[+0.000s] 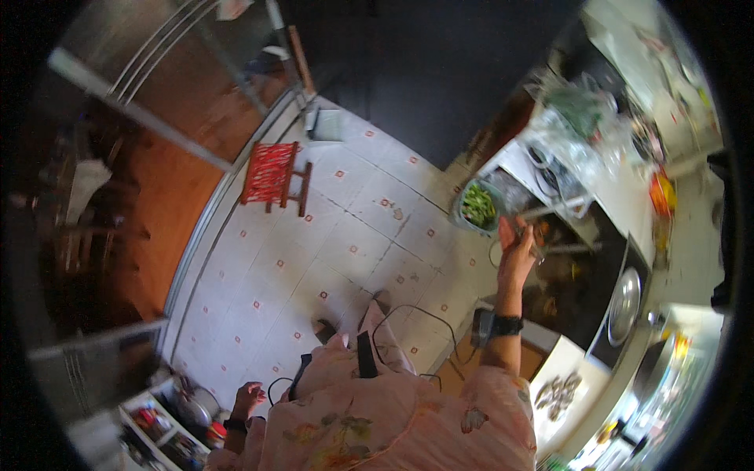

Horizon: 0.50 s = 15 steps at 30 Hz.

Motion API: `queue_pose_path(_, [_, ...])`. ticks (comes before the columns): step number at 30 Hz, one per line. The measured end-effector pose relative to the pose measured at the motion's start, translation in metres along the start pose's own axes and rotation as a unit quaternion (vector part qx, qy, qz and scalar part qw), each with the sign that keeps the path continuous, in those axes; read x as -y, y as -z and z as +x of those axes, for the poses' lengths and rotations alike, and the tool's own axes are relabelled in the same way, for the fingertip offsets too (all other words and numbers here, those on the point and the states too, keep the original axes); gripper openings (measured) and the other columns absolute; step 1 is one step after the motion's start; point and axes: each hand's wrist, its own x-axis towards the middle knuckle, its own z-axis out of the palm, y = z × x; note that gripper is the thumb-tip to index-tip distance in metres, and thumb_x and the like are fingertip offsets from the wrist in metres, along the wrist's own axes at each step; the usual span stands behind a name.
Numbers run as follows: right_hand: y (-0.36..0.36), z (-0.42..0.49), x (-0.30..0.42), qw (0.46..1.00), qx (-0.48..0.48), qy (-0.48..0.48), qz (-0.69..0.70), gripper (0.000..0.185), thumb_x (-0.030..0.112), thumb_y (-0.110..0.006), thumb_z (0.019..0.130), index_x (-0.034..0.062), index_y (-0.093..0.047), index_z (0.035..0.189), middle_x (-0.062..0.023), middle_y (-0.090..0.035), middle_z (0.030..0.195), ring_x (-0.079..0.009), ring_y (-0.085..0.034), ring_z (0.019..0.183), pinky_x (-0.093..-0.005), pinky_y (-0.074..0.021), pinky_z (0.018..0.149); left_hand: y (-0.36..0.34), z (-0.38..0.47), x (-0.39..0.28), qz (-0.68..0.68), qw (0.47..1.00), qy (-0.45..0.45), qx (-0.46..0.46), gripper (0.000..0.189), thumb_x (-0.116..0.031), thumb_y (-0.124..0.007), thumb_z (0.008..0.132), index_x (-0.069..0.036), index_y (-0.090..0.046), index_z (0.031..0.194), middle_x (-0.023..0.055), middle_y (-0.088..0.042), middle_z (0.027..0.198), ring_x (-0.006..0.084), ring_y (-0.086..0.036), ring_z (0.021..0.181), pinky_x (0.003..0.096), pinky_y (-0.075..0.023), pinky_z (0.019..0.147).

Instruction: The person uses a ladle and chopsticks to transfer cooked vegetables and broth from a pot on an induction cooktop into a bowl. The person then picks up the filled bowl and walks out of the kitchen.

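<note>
My right hand (pixel 517 247) is stretched out on the right, beside a lined bin (pixel 456 213) holding green leafy scraps (pixel 478 205). Its fingers are blurred; whether something small lies between them cannot be made out. Low at the left, my left hand (pixel 251 395) hangs by my side with loosely curled fingers, near a white shelf unit (pixel 141 425); its palm is hidden. Each wrist carries a dark band. Cables hang around my patterned pink clothing.
A red-corded stool (pixel 271 173) stands on the tiled floor (pixel 353 250) near a sliding-door track. At the right, a counter holds plastic bags (pixel 580 126), a round metal lid (pixel 624 306) and several brown pieces (pixel 558 394). A dark surface (pixel 424 76) lies at the top.
</note>
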Motion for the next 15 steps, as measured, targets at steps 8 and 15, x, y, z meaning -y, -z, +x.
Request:
queue_pose_path(8, [-0.215,-0.147,-0.031,0.934,0.256,-0.219,0.117,0.041,0.031,-0.042,0.098,-0.0046,-0.055,0.112,-0.0186,-0.065,0.104,-0.0234,-0.064,0.098,-0.0248,-0.0555,0.075,-0.005,-0.044,0.082,0.125,0.989,-0.029,-0.072,0.035,-0.005,-0.065,0.078,0.002,-0.055,0.111,0.0078,-0.062,0.083,0.0158,-0.060,0.074,0.0288,-0.0505,0.066])
queue_pose_path(15, [-0.363,-0.340,-0.014,0.841,0.463,-0.280,0.007,0.043,0.040,-0.043,0.096,-0.0003,-0.056,0.106,-0.0186,-0.066,0.091,-0.0252,-0.068,0.073,-0.0267,-0.0526,0.059,0.048,-0.067,0.180,-0.062,0.983,0.028,-0.172,0.030,-0.020,-0.052,0.094,0.002,-0.054,0.114,0.0107,-0.062,0.088,0.0171,-0.063,0.079,0.0308,-0.0527,0.069])
